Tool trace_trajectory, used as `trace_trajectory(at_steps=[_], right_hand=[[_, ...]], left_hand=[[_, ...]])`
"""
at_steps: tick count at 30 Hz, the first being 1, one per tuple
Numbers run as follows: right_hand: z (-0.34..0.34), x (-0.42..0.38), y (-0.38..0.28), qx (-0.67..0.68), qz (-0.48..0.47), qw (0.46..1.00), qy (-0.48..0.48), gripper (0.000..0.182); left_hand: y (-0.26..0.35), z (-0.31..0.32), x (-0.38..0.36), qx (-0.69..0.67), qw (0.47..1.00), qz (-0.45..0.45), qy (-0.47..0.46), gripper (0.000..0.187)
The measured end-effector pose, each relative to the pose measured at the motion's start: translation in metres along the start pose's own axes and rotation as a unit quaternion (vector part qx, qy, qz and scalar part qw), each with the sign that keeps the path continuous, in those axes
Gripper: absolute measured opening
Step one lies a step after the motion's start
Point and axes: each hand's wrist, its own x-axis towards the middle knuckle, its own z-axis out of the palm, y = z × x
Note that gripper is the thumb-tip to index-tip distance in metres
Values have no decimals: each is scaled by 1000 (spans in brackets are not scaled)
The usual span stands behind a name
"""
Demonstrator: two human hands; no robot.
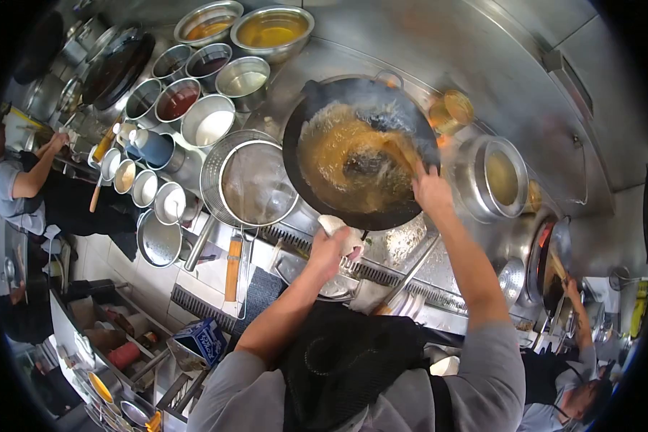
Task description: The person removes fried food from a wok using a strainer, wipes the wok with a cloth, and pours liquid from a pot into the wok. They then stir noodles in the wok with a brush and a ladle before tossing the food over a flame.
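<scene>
A large black wok sits on the stove with swirling, steaming brownish liquid in it. My right hand reaches over its right rim, closed around a tan bamboo wok brush whose end is smeared by motion in the liquid. At the near rim my left hand is closed on a folded whitish cloth. The cloth lies against the wok's near edge, and whatever part of the wok it covers is hidden.
Left of the wok a strainer rests on a pot, beside several metal seasoning tubs. Oil bowls stand behind. On the right are a metal pot and a person at another wok. Another person works far left.
</scene>
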Motion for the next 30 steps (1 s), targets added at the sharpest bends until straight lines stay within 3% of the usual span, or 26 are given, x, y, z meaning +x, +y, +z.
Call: trace_trajectory(at_steps=[3, 5, 7, 11, 12, 13, 15, 17, 20, 21, 23, 25, 27, 30], right_hand=[[-1, 53, -56, 150, 8, 988, 32, 50], [44, 75, -92, 279, -15, 958, 68, 52], [12, 47, -142, 472, 78, 875, -73, 54], [-5, -14, -144, 447, 30, 878, -168, 58], [-20, -32, -128, 380, 26, 900, -214, 58], [-14, -41, -103, 384, 41, 899, -208, 58], [4, -63, -46, 195, -119, 968, -106, 54], [-41, -77, -2, 136, -5, 974, -180, 51], [-47, -91, 63, 148, 61, 976, -149, 54], [-41, -100, 76, 199, 71, 972, -97, 55], [-34, -126, 85, 253, 82, 963, -44, 56], [-19, -188, 71, 413, 179, 892, 40, 55], [5, -253, 55, 470, 200, 851, 120, 53], [60, -344, 36, 405, 264, 848, 219, 53]], left_hand=[[-2, -7, 2, 2, 1000, 13, -22, 31], [-6, -11, 4, 11, 999, 35, -30, 30], [-2, -7, 2, 14, 999, 33, -26, 29], [-11, -11, 9, 56, 995, 72, -26, 26], [-11, -10, 7, 67, 995, 60, -37, 26], [-11, -10, 7, 57, 996, 57, -41, 25], [-10, -10, 8, 37, 997, 54, -43, 22], [-6, -12, 14, 35, 998, 38, -35, 23], [11, -8, 27, -16, 997, -49, -60, 26], [9, -7, 31, -12, 997, -50, -62, 26], [2, -12, 40, 105, 992, 39, -55, 24], [-3, -10, 38, 128, 989, 63, -42, 24], [-3, -7, 31, 141, 986, 79, -43, 23], [-3, -7, 22, 166, 982, 80, -43, 23]])
